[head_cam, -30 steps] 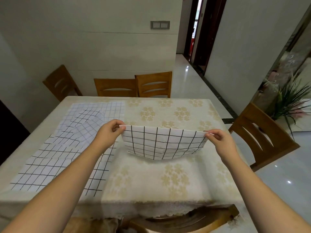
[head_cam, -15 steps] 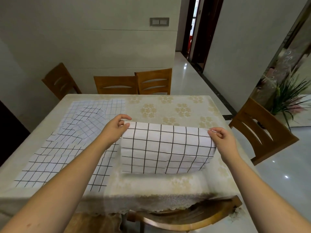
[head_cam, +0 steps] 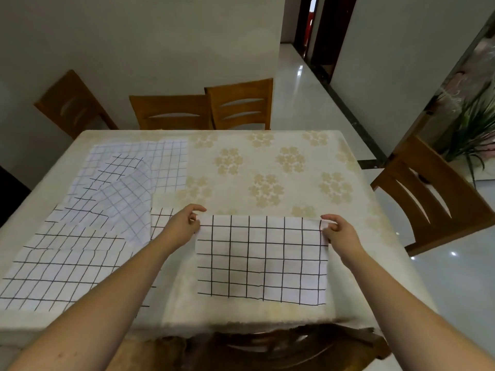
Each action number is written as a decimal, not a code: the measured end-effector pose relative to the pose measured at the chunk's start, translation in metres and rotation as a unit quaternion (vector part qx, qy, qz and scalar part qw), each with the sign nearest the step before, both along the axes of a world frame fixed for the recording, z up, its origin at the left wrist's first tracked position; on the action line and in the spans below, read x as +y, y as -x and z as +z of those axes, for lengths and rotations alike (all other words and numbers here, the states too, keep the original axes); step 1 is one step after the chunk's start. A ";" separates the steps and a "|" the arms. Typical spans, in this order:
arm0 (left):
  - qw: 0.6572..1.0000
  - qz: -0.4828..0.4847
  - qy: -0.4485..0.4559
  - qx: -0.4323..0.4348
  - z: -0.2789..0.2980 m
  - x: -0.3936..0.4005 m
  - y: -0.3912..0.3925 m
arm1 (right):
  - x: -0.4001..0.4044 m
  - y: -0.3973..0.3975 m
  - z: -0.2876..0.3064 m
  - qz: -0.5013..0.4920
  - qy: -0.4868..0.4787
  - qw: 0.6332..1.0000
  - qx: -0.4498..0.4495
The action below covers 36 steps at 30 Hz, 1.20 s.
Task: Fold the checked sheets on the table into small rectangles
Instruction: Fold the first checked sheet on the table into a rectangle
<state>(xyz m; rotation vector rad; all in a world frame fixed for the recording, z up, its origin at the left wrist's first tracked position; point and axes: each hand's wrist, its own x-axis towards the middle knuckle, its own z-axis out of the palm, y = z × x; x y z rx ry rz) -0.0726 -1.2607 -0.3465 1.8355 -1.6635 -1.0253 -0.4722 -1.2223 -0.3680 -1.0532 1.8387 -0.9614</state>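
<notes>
A folded white sheet with a black check [head_cam: 262, 259] lies flat on the near right part of the table [head_cam: 267, 167], its near edge close to the table's front. My left hand [head_cam: 180, 227] pinches its far left corner. My right hand [head_cam: 338, 232] pinches its far right corner. Both hands are low, at the cloth's far edge. A pile of several more checked sheets [head_cam: 88, 226] lies spread and overlapping on the left half of the table, some with a fine check, some with a coarse one.
The table wears a cream flowered cloth. Wooden chairs stand around it: two at the far side [head_cam: 203, 109], one at the far left [head_cam: 72, 103], one at the right [head_cam: 434, 194], one just below me [head_cam: 281, 346]. A plant [head_cam: 476, 135] stands at the right.
The sheet hung in the air between my hands a second ago. Both hands have lowered it towards me, and it now lies flat on the table, still pinched at its far corners.
</notes>
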 end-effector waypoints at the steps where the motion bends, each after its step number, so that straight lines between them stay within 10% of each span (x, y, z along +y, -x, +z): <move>1: 1.000 0.004 -0.009 -0.009 -0.009 -0.006 0.002 | -0.007 0.001 -0.007 0.008 -0.015 1.000 0.006; 18: 0.977 0.166 -0.123 0.046 -0.106 -0.058 0.027 | -0.079 -0.034 -0.093 0.111 0.009 0.982 0.150; 25: 0.965 0.154 -0.182 -0.108 -0.120 -0.042 0.032 | -0.019 -0.096 -0.136 0.311 0.065 0.868 0.382; 36: 0.946 0.179 -0.240 -0.127 -0.134 0.019 0.044 | 0.013 -0.095 -0.157 0.393 -0.028 0.816 0.423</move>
